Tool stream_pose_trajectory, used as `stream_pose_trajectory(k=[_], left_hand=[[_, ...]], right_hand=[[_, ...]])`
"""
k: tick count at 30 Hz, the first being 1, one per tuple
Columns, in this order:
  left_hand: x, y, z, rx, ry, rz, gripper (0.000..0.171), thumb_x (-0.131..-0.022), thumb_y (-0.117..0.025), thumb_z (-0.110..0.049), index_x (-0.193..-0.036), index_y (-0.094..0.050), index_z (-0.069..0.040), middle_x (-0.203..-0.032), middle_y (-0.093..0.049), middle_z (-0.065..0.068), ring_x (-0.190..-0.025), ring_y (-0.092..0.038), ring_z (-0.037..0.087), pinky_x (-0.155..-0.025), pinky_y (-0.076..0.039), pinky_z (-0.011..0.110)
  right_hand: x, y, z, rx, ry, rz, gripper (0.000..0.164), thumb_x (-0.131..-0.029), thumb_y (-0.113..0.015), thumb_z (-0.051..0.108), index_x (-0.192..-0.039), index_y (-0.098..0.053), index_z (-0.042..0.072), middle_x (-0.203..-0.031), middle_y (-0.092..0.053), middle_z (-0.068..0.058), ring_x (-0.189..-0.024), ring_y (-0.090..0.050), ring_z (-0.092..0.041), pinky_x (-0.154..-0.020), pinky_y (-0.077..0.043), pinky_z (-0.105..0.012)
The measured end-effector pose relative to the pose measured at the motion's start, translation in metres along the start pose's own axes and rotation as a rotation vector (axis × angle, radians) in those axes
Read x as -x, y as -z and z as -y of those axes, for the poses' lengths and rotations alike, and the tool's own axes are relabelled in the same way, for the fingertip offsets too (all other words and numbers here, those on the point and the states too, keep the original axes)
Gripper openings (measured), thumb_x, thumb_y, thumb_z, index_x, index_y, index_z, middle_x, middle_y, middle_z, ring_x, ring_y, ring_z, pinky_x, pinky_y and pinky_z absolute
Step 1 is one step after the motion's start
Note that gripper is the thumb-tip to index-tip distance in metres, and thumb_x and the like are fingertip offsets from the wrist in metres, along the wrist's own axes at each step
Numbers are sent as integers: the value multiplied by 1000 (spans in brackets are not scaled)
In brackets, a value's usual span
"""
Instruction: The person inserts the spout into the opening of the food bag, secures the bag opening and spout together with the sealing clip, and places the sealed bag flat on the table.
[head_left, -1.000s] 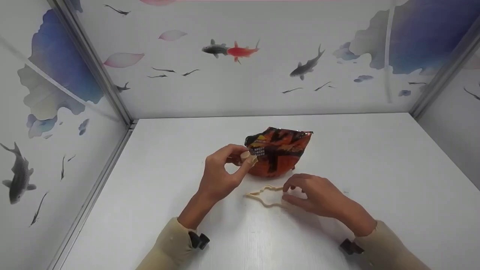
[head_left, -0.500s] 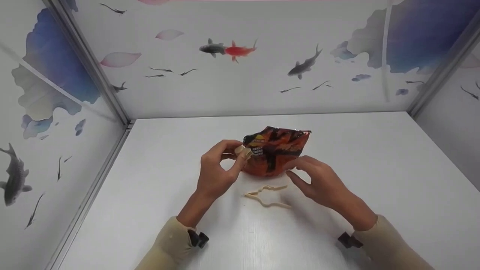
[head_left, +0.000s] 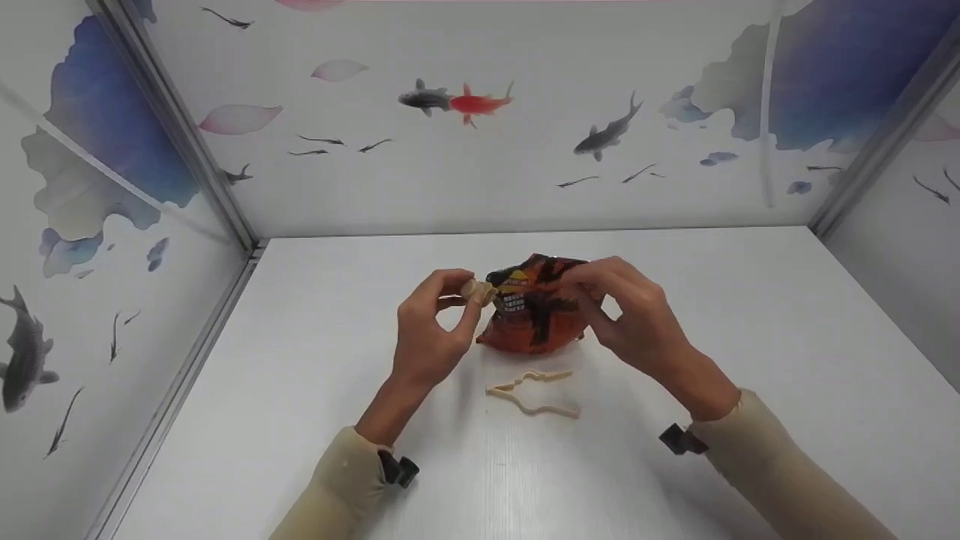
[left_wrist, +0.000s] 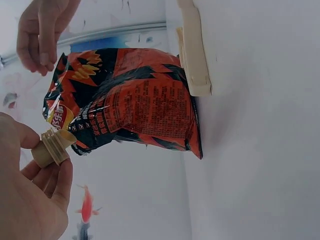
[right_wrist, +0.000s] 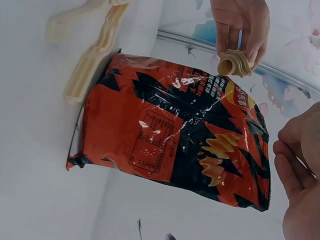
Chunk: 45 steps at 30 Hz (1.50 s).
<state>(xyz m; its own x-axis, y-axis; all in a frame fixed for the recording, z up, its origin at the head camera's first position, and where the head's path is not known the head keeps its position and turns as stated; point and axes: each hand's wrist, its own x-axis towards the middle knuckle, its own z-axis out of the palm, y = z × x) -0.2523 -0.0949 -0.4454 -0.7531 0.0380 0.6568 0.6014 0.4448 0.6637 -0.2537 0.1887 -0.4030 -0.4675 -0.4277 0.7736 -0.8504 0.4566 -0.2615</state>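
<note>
My left hand (head_left: 435, 330) pinches a small beige ribbed spout-like piece (head_left: 480, 291) between thumb and fingers, close to the left upper corner of a chip bag (head_left: 538, 326). In the right wrist view the spout-like piece (right_wrist: 234, 65) shows a round hollow end. The orange and black bag stands on the table. My right hand (head_left: 637, 319) is raised by the bag's right upper part, fingers loosely bent. Seen from the right wrist, its fingers hold nothing and stay apart from the bag. A beige V-shaped bag clip (head_left: 551, 410), its arms spread, lies in front of the bag.
A white table (head_left: 337, 300) spans the floor of a booth. White panels (head_left: 525, 172) printed with fish and petals rise at the back and sides, joined by metal corner posts (head_left: 180, 127).
My right hand has left the clip's open end and risen to the bag's right upper part. My left hand has shifted slightly up and left, still holding the spout-like piece.
</note>
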Motion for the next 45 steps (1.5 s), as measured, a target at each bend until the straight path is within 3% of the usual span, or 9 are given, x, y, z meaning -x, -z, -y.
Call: stream_pose_trajectory(k=[2,9,11,16,25,33,40,45], left_hand=[[-3,0,-1,-4,0,-16,26,-104,-73,-22,-129,-70,-13,-118,-74,-3,-111,-71,5,-96,-62,21],[-10,-3,-2,39,-4,-64,26,-106,-71,-23,-129,-70,-12,-119,-74,-1,-113,-72,7,-96,-63,24],[-11,-5,-2,52,1,-67,26,-106,-70,-21,-129,-70,-11,-119,-74,0,-114,-72,7,-97,-62,23],[-17,-11,-1,80,19,-41,27,-106,-70,-20,-131,-68,-9,-121,-74,2,-115,-73,8,-100,-61,22],[-26,-19,3,169,73,33,30,-108,-70,-24,-133,-67,-10,-126,-73,5,-117,-76,12,-104,-60,25],[-27,-20,8,162,135,59,29,-107,-71,-27,-134,-68,-15,-127,-75,1,-118,-77,14,-105,-60,29],[-28,-17,9,298,215,101,32,-105,-73,-38,-133,-70,-23,-132,-75,-3,-121,-77,17,-105,-62,35],[-29,-12,10,338,202,140,31,-104,-74,-40,-131,-71,-25,-130,-76,-7,-122,-75,14,-107,-61,39]], right_hand=[[-10,0,-2,20,-3,-8,27,-97,-74,-8,-119,-76,6,-116,-74,-8,-99,-66,-19,-76,-54,-22],[-27,-6,-15,193,-70,49,30,-103,-74,9,-132,-75,10,-126,-74,-8,-116,-68,-28,-107,-54,-47],[-26,-8,-20,218,-93,75,29,-103,-74,11,-132,-75,10,-124,-74,-9,-114,-68,-28,-107,-54,-50],[-23,-9,-27,191,-131,93,22,-104,-72,11,-126,-77,9,-114,-73,-9,-105,-67,-25,-96,-59,-46],[-25,-9,-26,143,-144,101,20,-105,-70,9,-125,-76,9,-116,-71,-8,-106,-67,-20,-85,-61,-38],[-24,-10,-26,138,-139,101,21,-106,-68,9,-126,-75,9,-117,-70,-8,-107,-67,-18,-84,-62,-36],[-25,-10,-25,134,-154,102,21,-106,-68,9,-126,-76,9,-117,-71,-7,-107,-66,-17,-86,-63,-37],[-26,-10,-23,150,-194,96,20,-106,-68,10,-124,-76,10,-116,-70,-8,-106,-67,-17,-86,-64,-36]])
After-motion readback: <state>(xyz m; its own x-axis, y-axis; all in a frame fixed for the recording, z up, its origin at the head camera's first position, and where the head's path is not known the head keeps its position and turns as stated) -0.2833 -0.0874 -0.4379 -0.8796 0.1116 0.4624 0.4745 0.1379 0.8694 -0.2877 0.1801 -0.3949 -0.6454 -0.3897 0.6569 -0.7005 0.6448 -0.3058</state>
